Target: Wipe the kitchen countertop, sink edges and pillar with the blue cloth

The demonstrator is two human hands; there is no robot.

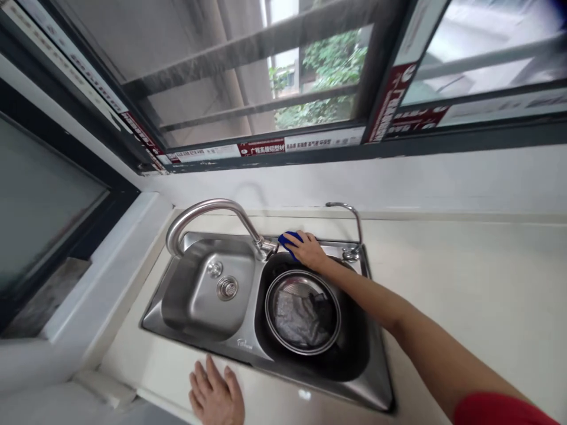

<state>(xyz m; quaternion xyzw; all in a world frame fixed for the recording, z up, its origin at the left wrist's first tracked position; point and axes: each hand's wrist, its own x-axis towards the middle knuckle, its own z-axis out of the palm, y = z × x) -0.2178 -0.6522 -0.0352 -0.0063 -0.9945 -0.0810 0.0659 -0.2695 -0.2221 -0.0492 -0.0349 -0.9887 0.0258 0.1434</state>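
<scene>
Evidently the blue cloth [289, 241] sits on the back edge of the sink [253, 321], just beside the base of the large faucet [261, 245], and the right hand [311, 251] grips it with the fingers bent over it. The left hand [218, 394] lies open, fingers spread, over the tabletop [460, 265] at the front edge, holding nothing. To wipe well here, I'd press the cloth flat with even force, work its edge around the faucet base, and keep the forearm high over the round metal bowl [267, 321] in the right-hand basin.
</scene>
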